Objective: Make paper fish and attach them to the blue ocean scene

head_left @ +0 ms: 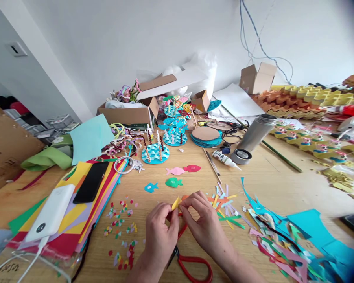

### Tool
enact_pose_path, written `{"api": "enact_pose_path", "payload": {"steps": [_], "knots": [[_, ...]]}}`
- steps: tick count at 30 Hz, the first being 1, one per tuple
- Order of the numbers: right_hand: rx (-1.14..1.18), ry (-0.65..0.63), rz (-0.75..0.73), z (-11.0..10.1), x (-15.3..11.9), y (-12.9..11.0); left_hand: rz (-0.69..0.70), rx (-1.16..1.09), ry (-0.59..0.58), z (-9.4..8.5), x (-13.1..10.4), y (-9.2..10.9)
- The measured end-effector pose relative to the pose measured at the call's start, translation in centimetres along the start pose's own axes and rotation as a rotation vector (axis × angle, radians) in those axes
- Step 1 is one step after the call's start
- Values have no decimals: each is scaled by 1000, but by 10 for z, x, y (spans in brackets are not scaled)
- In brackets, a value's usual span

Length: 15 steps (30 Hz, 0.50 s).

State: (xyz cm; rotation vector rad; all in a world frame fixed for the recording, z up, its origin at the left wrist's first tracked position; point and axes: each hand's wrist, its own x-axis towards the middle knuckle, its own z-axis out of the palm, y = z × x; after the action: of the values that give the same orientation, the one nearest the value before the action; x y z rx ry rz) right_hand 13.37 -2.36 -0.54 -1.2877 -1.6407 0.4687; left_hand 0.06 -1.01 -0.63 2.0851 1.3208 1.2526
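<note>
My left hand [162, 230] and my right hand [202, 220] are close together over the near middle of the table, both pinching a small yellow paper piece [176, 203]. Its exact shape is partly hidden by the fingers. Red-handled scissors [196, 267] lie beneath and between the hands, partly covered by them. Beyond the hands lie paper fish: a blue one [151, 187], a green one [174, 182], a pink one [176, 171] and a red one [192, 168].
Confetti [124, 220] lies left of the hands, paper strips [230, 208] and blue scraps [306, 224] right. Further back stand a blue layered decoration [155, 153], glue bottle [224, 158] and steel flask [258, 131]. Coloured sheets hold a phone [91, 182] and power bank [50, 212].
</note>
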Motion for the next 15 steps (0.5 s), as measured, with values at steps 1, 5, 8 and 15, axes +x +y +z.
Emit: {"api": "enact_pose_path", "payload": {"steps": [1, 5, 8, 15], "knots": [[-2, -2, 3, 0, 0, 0, -4, -1, -5, 0, 0, 0], [-7, -11, 22, -1, 1, -2, -22, 1, -22, -1, 0, 0], [-2, -11, 26, -1, 1, -2, -31, 6, -25, -1, -1, 0], [2, -31, 42, -1, 1, -2, -39, 6, -21, -1, 1, 0]]}}
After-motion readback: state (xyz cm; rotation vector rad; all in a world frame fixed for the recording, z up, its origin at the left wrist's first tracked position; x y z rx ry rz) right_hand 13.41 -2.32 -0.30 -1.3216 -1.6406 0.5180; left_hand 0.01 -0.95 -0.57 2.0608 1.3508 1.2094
